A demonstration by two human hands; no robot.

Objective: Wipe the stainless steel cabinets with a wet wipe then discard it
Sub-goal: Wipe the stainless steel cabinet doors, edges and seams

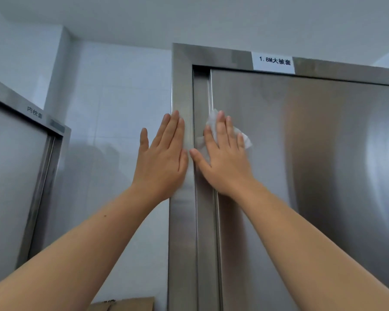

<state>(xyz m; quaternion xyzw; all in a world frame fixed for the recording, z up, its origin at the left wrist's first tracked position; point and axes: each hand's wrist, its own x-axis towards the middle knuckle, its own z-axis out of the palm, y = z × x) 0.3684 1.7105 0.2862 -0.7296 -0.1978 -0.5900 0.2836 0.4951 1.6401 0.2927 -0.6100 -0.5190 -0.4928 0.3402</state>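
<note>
A tall stainless steel cabinet (323, 164) fills the right half of the view, its door set in a steel frame. My right hand (225, 158) lies flat with straight fingers on the door's left edge, pressing a white wet wipe (212, 122) against the steel. The wipe shows above and to the right of the fingers. My left hand (164, 158) rests flat and open on the cabinet's left frame post, fingers pointing up, holding nothing.
A white paper label (273, 62) with printed text is stuck on the cabinet's top frame. A second steel cabinet (16, 176) stands at the left. White wall tiles (112, 131) lie between them. A cardboard box (126, 305) shows at the bottom edge.
</note>
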